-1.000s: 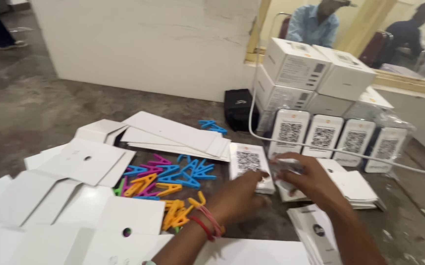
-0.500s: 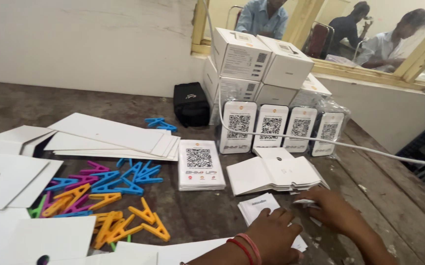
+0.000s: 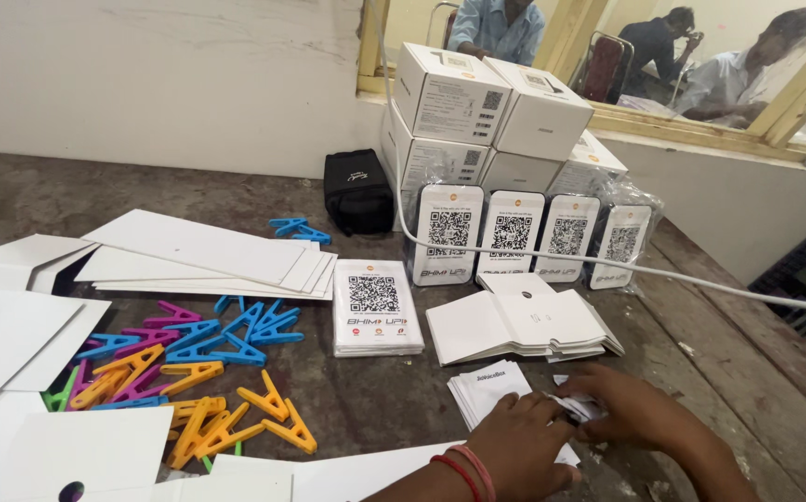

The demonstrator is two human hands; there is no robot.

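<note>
Both hands moved closer together: left hand [image 3: 519,444] and right hand [image 3: 640,411] now pinching small white leaflet stack [image 3: 496,389].

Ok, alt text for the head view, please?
Both hands, left hand and right hand, rest on a small stack of white leaflets on a worn table. Coloured plastic clips, white card sheets and white boxes lie beyond.

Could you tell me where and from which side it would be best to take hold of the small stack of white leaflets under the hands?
Probably its bare far-left corner. The small stack of white leaflets lies flat on the table, and the left hand and right hand cover its near and right parts. Coming from the left, a thumb could slide under that edge and pinch the stack.
</note>
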